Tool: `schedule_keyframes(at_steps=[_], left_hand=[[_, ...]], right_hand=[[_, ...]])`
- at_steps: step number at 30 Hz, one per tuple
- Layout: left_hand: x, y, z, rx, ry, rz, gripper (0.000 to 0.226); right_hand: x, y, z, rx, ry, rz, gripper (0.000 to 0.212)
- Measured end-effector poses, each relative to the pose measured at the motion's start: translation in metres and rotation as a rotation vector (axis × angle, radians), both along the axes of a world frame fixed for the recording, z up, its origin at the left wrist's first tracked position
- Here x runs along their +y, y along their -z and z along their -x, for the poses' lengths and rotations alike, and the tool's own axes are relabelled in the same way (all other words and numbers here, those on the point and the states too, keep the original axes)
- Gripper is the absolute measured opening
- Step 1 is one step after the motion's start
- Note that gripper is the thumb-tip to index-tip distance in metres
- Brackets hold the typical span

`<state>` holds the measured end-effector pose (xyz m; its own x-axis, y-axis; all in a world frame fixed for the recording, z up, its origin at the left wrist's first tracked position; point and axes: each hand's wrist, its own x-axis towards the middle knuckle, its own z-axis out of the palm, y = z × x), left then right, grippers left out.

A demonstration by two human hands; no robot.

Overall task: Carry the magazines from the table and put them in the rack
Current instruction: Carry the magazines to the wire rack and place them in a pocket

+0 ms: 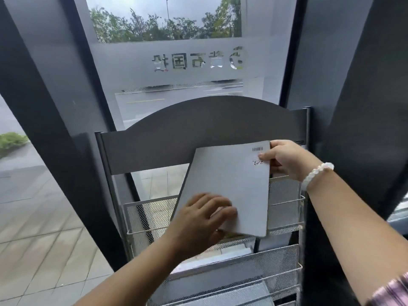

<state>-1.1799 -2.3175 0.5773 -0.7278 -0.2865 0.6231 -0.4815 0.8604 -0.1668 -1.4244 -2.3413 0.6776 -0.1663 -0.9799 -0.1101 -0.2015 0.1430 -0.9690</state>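
The task looks to be in its closing half for this one item: a grey-covered magazine, back cover toward the camera with a barcode at its upper right corner, is held tilted in front of the top mesh pocket of the rack, its lower edge about level with that pocket's front rim but not yet dropped behind it. The left hand lies flat on the cover near the lower left corner, fingers spread and pressing; I cannot see whether its thumb curls under the edge. The right hand, a white bead bracelet on its wrist, pinches the upper right corner, thumb on the cover and fingers behind. So carrying seems finished for this magazine, and what remains is to square it up and lower it into the pocket. The tabletop is out of view, so how many are left to fetch cannot be judged. Counted: one magazine in the hands; at least three mesh tiers in the rack; the lower tiers already hold pale papers or magazines, perhaps two or three, but blur keeps me from a firm count. Behind the rack stands a glass window with frosted lettering.
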Motion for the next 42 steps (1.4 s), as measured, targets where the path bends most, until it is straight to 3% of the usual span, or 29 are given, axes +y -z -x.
schedule_keyframes(at_steps=[4,8,11,13,17,20,24,27,31,33,36,42], left_hand=[[0.001,-0.018,0.004,0.076,0.085,0.055,0.014],[0.004,-0.044,0.008,0.188,0.103,0.06,0.014],[0.001,-0.07,0.01,0.279,0.032,0.03,0.011],[-0.005,-0.085,0.011,0.313,-0.019,-0.021,0.013],[-0.026,-0.095,0.004,0.276,-0.043,-0.159,0.014],[-0.046,-0.088,-0.008,0.224,-0.095,-0.182,0.019],[-0.065,-0.07,-0.024,0.127,-0.199,-0.166,0.022],[-0.077,-0.057,-0.036,0.067,-0.249,-0.18,0.031],[-0.092,-0.041,-0.051,0.022,-0.314,-0.206,0.04],[-0.1,-0.036,-0.062,0.037,-0.351,-0.235,0.041],[-0.114,-0.025,-0.081,0.054,-0.411,-0.326,0.024],[-0.129,0.004,-0.126,0.009,-0.584,-0.524,0.027]], right_hand=[[0.012,0.003,0.016,-0.014,0.053,-0.023,0.019],[0.023,0.013,0.029,0.063,0.063,-0.104,0.015],[0.029,0.017,0.034,0.143,-0.052,-0.221,0.011],[0.033,0.02,0.028,0.141,-0.128,-0.326,0.02],[0.031,0.032,0.018,0.381,-0.07,-0.426,0.048],[0.025,0.034,0.005,0.593,-0.074,-0.196,0.038],[0.02,0.019,-0.037,0.457,-0.22,0.257,0.044],[0.006,0.02,-0.078,0.597,-0.311,0.408,0.046],[-0.026,0.038,-0.116,0.774,-0.238,0.656,0.015],[-0.042,0.048,-0.127,0.776,-0.214,0.676,0.012],[-0.063,0.065,-0.137,0.732,-0.2,0.673,0.012],[-0.088,0.102,-0.132,0.665,-0.21,0.494,0.012]])
